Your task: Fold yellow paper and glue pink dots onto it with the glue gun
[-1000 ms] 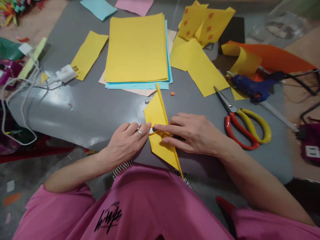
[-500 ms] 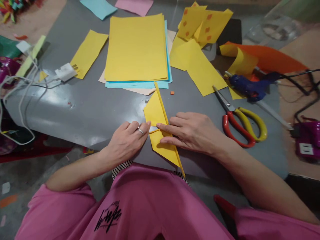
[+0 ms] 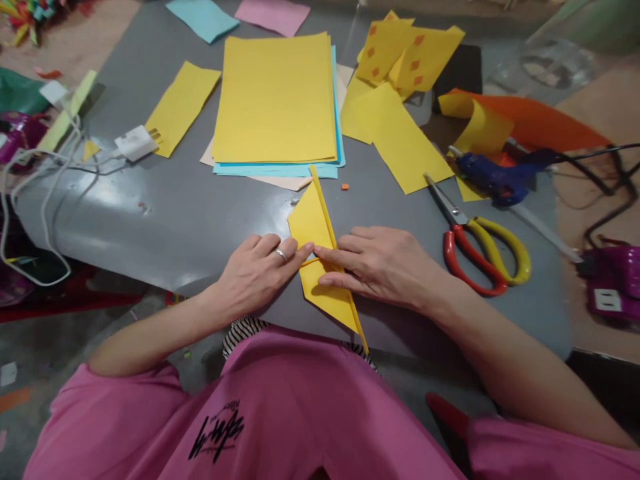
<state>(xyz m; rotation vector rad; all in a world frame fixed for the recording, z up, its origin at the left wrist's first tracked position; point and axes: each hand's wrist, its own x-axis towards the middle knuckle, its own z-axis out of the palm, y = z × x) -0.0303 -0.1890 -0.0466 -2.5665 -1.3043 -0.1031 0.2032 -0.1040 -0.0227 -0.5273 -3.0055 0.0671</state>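
A folded yellow paper [image 3: 313, 220] lies at the table's near edge, its ends cut slantwise, with a narrow raised fold along its right side and a slit across its middle. My left hand [image 3: 260, 270], a ring on one finger, has its fingers curled, and its index fingertip presses the paper at the slit; the thumb is hidden. From the right, my right hand [image 3: 375, 267] holds the paper down over the raised fold. Its index finger touches the paper beside my left fingertip, its thumb rests lower on the sheet, and its other fingers are bent.
Beyond the hands lies a stack of yellow and blue sheets [image 3: 277, 100]. Scissors [image 3: 475, 240] with red and yellow handles and a blue glue gun [image 3: 495, 177] lie to the right. A yellow strip [image 3: 183, 107] and a white plug [image 3: 136, 143] with cable are at left.
My left hand has shifted slightly right, its index fingertip now farther onto the paper and close to the right index finger. My right hand and the paper stay almost in place.
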